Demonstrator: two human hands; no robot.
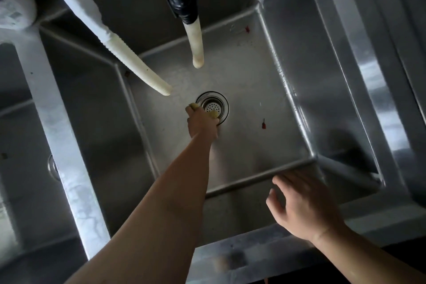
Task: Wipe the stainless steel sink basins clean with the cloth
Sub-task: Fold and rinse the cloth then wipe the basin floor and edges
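Note:
I look straight down into a deep stainless steel basin [265, 90]. My left hand [201, 124] reaches to its floor and grips a small yellow cloth [213, 114], pressed against the left rim of the round drain strainer [213, 106]. Most of the cloth is hidden under my fingers. My right hand [299, 205] hovers over the near wall of the basin with fingers spread and relaxed, holding nothing.
Two white hoses [129, 57] [196, 46] hang into the basin from above. Small red scraps [263, 125] [247, 29] lie on the basin floor. A steel divider [62, 145] separates a second basin [23, 168] at left. The front rim [253, 251] runs along the bottom.

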